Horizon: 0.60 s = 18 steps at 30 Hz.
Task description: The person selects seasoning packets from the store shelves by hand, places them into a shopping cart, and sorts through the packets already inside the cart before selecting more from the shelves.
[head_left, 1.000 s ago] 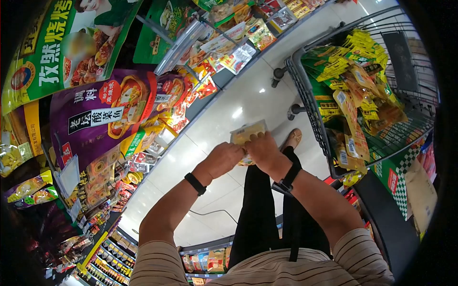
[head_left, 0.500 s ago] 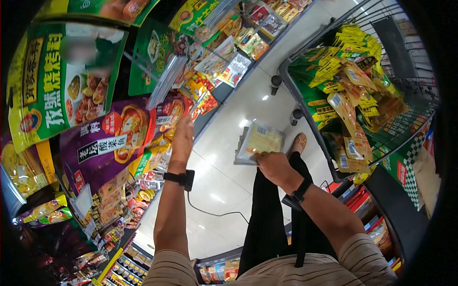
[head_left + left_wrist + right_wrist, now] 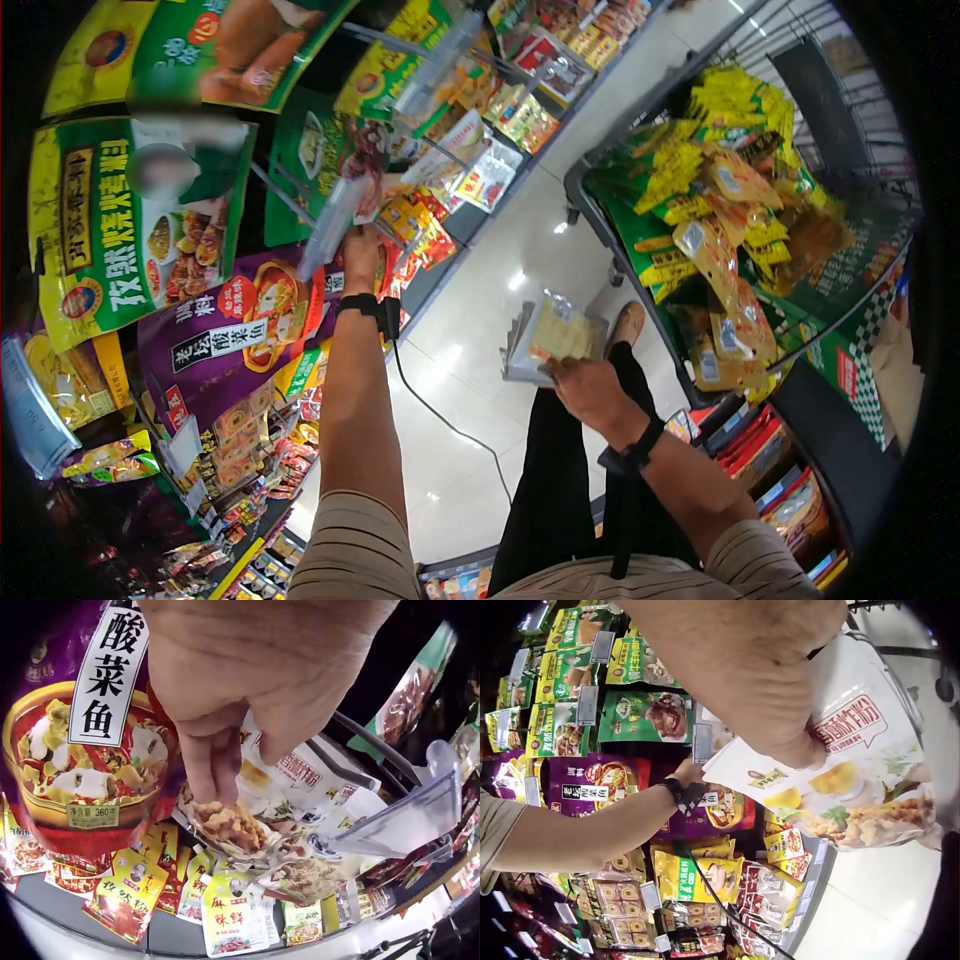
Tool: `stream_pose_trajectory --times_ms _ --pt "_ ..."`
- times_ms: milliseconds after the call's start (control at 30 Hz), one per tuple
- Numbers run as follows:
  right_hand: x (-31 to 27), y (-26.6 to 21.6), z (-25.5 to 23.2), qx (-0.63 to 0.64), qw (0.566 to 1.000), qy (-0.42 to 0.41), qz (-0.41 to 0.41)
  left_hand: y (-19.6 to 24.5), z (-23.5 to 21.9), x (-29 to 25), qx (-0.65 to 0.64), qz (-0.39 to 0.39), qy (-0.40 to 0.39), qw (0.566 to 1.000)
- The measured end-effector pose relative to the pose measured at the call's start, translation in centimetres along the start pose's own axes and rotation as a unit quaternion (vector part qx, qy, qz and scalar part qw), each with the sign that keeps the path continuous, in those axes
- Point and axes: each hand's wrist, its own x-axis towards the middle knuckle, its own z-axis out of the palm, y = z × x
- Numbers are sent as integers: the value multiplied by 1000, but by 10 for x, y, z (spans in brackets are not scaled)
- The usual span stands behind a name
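Hanging the next packet: judged best done by keeping the stack level and threading the hang hole squarely onto the peg; the left hand (image 3: 360,250) reaches up among the white seasoning packets (image 3: 281,825) hung on the shelf pegs, fingers extended and touching them; the right hand (image 3: 590,390) grips a stack of like packets (image 3: 555,335), lying at about four o'clock from the left hand, well apart.

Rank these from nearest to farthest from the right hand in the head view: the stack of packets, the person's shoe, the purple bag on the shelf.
1. Stack of packets: gripped by the right hand.
2. Shoe: on the floor, just beyond the stack.
3. Purple bag: far left, on the shelf.
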Motion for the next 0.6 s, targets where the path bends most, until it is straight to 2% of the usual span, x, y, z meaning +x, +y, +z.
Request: stream_pose_trajectory --times_ms 33,267,400,500,600 --pt "-1 -1 -4 8 1000 21 -4 -6 1 0 14 7 1 1000" --pt "-9 -10 -23 4 999 14 -34 -1 -7 -9 17 -51 10 998" --pt "-10 -16 -28 13 999 26 -43 10 -17 -1 20 -86 -27 996" --pt "-11 -16 -25 6 999 -29 -22 15 -23 4 24 -116 -55 992" --pt "-14 -18 -25 26 999 -1 -34 19 -22 5 29 -129 -64 989"
